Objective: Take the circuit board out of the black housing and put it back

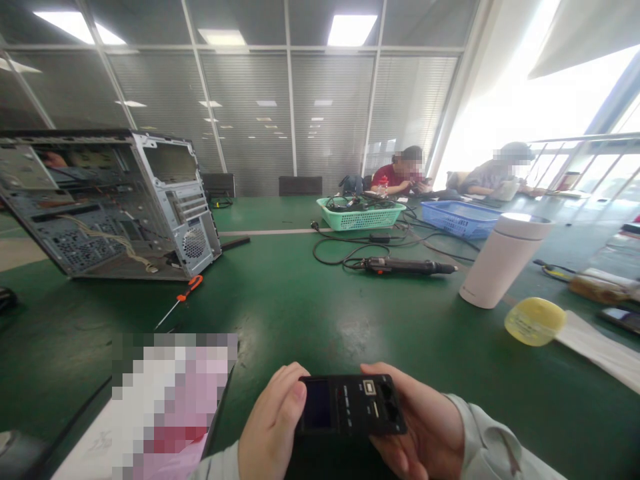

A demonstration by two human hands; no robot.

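A small black device with a dark screen, small buttons and ports is held level between both hands at the bottom centre. My left hand grips its left end, with the thumb on the edge beside the screen. Around the right end, my right hand has its fingers partly beneath the device. The green tabletop lies beyond them.
An open computer case and an orange-handled screwdriver are at left. A black electric screwdriver, green basket, blue basket, pale tumbler and yellow container stand beyond. Two people sit behind.
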